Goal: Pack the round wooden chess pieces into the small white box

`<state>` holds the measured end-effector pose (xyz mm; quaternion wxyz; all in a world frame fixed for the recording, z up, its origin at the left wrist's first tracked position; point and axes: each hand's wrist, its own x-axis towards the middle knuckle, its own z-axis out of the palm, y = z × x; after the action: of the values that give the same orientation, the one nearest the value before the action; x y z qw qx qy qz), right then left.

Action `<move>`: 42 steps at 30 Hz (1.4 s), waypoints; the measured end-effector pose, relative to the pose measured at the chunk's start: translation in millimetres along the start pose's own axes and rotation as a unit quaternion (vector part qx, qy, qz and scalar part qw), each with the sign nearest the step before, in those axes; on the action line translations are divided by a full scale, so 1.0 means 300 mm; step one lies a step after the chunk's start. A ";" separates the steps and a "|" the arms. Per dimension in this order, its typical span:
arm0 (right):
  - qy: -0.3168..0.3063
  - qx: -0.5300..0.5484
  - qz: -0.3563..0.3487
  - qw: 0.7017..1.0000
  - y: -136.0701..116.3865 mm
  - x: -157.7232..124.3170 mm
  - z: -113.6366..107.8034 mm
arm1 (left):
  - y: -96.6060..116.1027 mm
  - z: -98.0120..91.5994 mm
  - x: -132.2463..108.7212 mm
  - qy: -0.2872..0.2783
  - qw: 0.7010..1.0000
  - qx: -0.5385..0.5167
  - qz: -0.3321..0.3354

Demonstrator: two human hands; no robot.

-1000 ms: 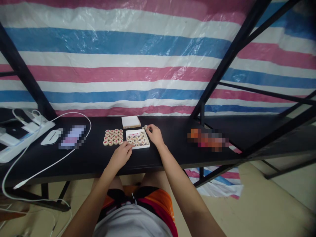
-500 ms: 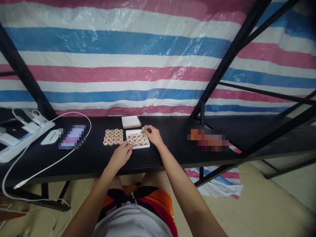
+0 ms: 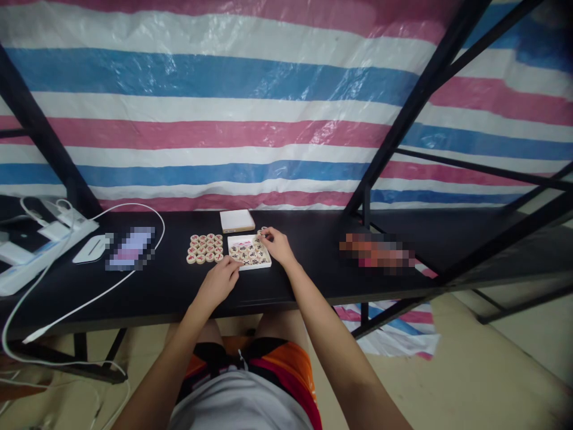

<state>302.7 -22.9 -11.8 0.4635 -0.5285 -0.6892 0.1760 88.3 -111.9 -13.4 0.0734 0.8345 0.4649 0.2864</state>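
Note:
A shallow white box (image 3: 248,267) sits in front of me, holding several round Chinese chess pieces (image 3: 254,260) with dark characters. At its left front corner is my left hand (image 3: 222,278), fingers closed and fingertips at the box's edge. My right hand (image 3: 278,246) is at the far right corner, thumb and fingers pinching a pale Chinese chess piece (image 3: 261,232) that they partly cover. Left of the box, more Chinese chess pieces (image 3: 205,249) with red characters lie in neat rows on the black table.
Behind the box lies a white box lid (image 3: 237,220). A white cable (image 3: 85,304), a power strip (image 3: 49,251) and a blurred-out phone-like object (image 3: 132,248) are on the left. A pixelated orange item (image 3: 376,254) lies right, near black metal frame bars (image 3: 396,143).
Almost nothing differs. Both hands keep their places at the box, and the view has shifted very slightly.

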 end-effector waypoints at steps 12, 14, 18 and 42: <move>0.005 0.007 0.000 1.000 -0.001 0.000 0.000 | 0.000 0.000 0.000 0.006 1.000 -0.007 0.006; 0.005 0.010 -0.004 1.000 0.000 0.000 0.003 | 0.001 -0.001 0.000 0.004 1.000 -0.007 0.004; 0.003 0.007 -0.015 1.000 -0.003 0.001 0.006 | 0.005 -0.003 0.000 0.000 1.000 -0.004 -0.001; -0.004 0.009 -0.023 1.000 -0.002 0.000 0.008 | -0.003 0.002 0.001 -0.003 1.000 -0.014 -0.004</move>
<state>300.6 -22.6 -12.7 0.4696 -0.5078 -0.7011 0.1735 88.1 -111.1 -14.1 0.0872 0.8325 0.4639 0.2901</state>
